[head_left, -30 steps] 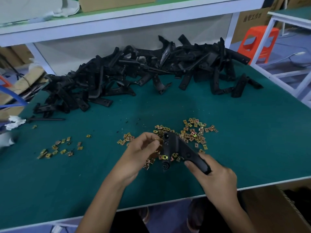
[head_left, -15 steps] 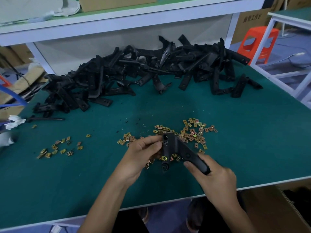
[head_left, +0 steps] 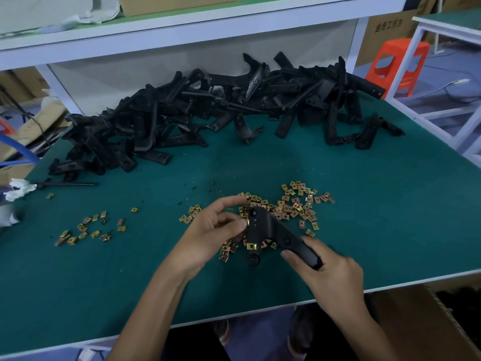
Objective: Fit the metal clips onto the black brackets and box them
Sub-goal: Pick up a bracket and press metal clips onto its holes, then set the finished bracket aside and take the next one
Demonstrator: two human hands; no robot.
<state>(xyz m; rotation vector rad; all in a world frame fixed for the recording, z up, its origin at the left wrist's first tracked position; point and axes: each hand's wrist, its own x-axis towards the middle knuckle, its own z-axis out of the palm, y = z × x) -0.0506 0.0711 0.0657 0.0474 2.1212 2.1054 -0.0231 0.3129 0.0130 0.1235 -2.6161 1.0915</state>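
My right hand [head_left: 330, 280] grips the lower arm of a black bracket [head_left: 268, 230] held just above the green table. One gold metal clip [head_left: 251, 246] sits fitted on the bracket's lower leg. My left hand [head_left: 210, 235] pinches at the bracket's upper left edge, where a small gold clip shows between thumb and forefinger. Loose gold clips [head_left: 294, 207] lie scattered behind and under the bracket. A big heap of black brackets [head_left: 221, 110] fills the back of the table.
A smaller scatter of clips [head_left: 88, 230] lies at the left. A cardboard box [head_left: 426, 324] stands below the table's near right edge. A white shelf [head_left: 182, 29] runs above the heap. An orange stool [head_left: 398, 63] stands at the far right.
My left hand has shifted slightly down along the bracket's left edge, fingers pressing there. The bracket and my right hand have hardly moved.
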